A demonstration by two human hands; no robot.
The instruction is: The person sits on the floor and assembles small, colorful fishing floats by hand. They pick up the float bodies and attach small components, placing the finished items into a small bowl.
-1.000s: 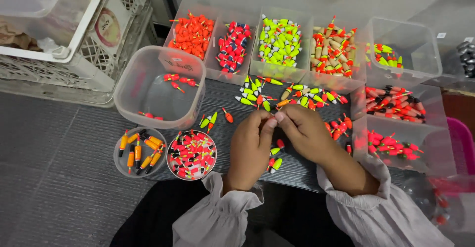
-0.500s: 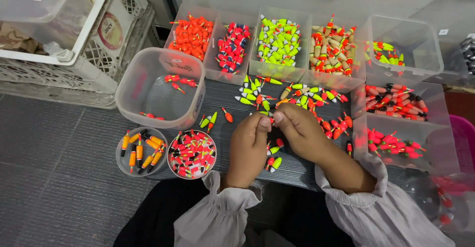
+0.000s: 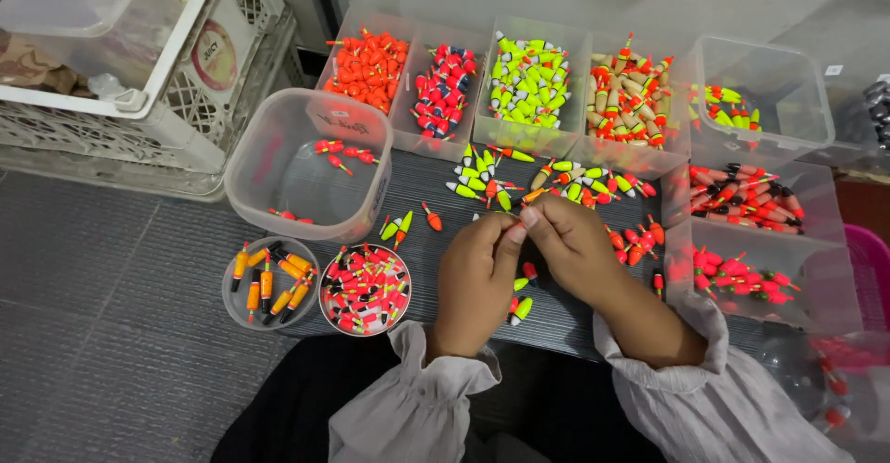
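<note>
- Fingertips of both hands meet above the loose pile of floats (image 3: 565, 185); the left hand (image 3: 477, 282) and right hand (image 3: 565, 245) press thumb and forefinger together on one small piece held between them, at the near edge of that pile.
- Piece in the pinch is mostly hidden by the fingers; its colour and long axis cannot be told, though the two grips face each other left to right, so it seems to lie crosswise between them.
- Both hands are equally close to it; neither reaches away.
- Just nearer the person than the pile, under the hands, a few yellow-and-red floats (image 3: 521, 307) lie on the dark ribbed mat (image 3: 436, 259).
- Left of the pile stands a large clear tub (image 3: 311, 162) with a few red floats in it; nearer the person than that tub sit two round cups, one with orange-and-black floats (image 3: 269, 282) and one packed with red floats (image 3: 364, 289).
- Beyond the pile runs a row of clear bins (image 3: 528, 78) sorted by colour: orange, red-and-blue, yellow, tan.
- Right of the pile, more bins (image 3: 742, 190) hold red floats.
</note>
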